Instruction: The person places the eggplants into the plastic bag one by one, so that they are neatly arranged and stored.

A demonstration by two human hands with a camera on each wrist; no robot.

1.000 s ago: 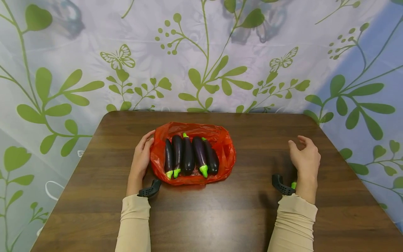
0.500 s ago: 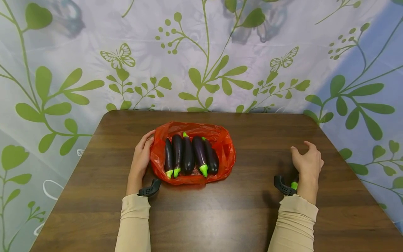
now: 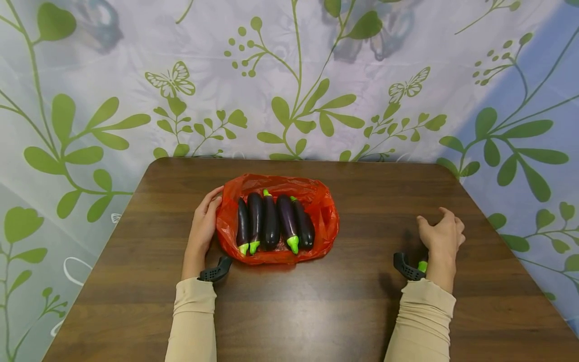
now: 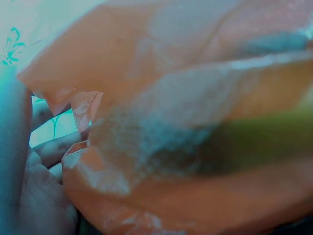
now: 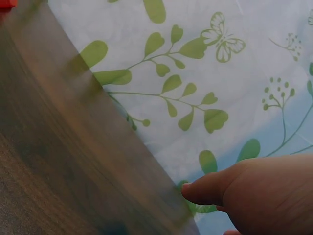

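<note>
A red plastic bag (image 3: 331, 226) lies on the table with its mouth spread wide, and several dark purple eggplants (image 3: 270, 226) sit side by side in it, their stem ends bright green. My left hand (image 3: 201, 223) rests against the bag's left side, thumb and fingertips right at its edge. In the left wrist view the fingers (image 4: 51, 149) reach out behind the thin film. Over on the right, my right hand (image 3: 440, 239) has its thumb and fingers apart. Partly hidden under that wrist is another eggplant (image 3: 423, 265), mostly its green end showing.
The brown wooden table (image 3: 307, 311) has rounded far corners. Behind it hangs a pale cloth (image 3: 253, 50) printed with green leaves and butterflies. Each wrist wears a black band mount (image 3: 408, 267), which juts inward over the table.
My right hand has shifted slightly right and toward me, and a bit more of the eggplant beneath it shows. The left hand and the bag have stayed put.
</note>
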